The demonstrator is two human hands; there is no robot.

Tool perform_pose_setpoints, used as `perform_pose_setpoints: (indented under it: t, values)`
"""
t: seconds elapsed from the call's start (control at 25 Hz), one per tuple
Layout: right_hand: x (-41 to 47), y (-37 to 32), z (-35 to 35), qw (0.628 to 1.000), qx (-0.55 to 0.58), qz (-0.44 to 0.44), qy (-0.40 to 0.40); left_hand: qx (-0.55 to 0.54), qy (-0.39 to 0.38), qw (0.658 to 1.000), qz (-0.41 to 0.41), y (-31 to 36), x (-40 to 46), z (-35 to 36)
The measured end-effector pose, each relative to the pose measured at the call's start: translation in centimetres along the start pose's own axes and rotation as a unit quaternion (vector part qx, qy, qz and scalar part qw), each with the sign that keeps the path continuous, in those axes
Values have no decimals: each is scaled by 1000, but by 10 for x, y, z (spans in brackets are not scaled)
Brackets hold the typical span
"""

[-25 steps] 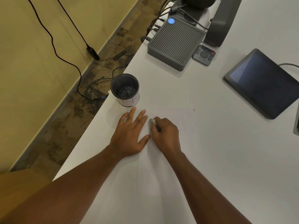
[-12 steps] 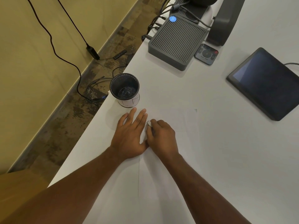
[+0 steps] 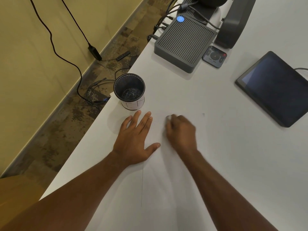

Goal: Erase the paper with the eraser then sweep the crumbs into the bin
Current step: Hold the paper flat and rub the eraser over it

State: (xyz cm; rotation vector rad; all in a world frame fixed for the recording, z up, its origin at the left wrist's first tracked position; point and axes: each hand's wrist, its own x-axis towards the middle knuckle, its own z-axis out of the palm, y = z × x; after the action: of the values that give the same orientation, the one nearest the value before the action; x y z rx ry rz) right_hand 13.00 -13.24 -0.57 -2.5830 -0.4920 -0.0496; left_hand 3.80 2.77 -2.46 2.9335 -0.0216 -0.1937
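A white sheet of paper (image 3: 166, 184) lies on the white table, hard to tell from it; its left edge shows as a thin line. My left hand (image 3: 135, 139) presses flat on the paper with fingers spread. To its right, my right hand (image 3: 181, 132) is blurred and pinches a small white eraser (image 3: 168, 117) against the paper. The bin, a black mesh cup (image 3: 129, 91) with a white paper band, stands just beyond my left fingertips near the table's left edge. No crumbs are visible.
A grey ribbed box (image 3: 183, 45) with cables, a small remote (image 3: 214, 56) and a dark curved stand (image 3: 233, 22) sit at the back. A dark tablet (image 3: 275, 87) lies at the right. The table's left edge (image 3: 93, 124) drops to a floor with cables.
My right hand has slid to the right with the eraser, away from my left hand. The left hand stays pressed on the paper.
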Motion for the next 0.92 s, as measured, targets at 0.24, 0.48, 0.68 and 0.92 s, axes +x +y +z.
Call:
perform_pose_setpoints:
  t: [0.24,0.48,0.68,0.92]
  values:
    - [-8,-4,4,997,-10,-59,-45,-3,5,1000,2,0,0,1]
    - [-18,-11,5,990,-18,-109,-89,-7,10,1000,7,0,0,0]
    - [0,-7,-2,998,-32,-25,-48,-4,-2,1000,0,1,0,0]
    - [10,3,-5,999,-36,2,-15,1,-6,1000,-4,1,1,-1]
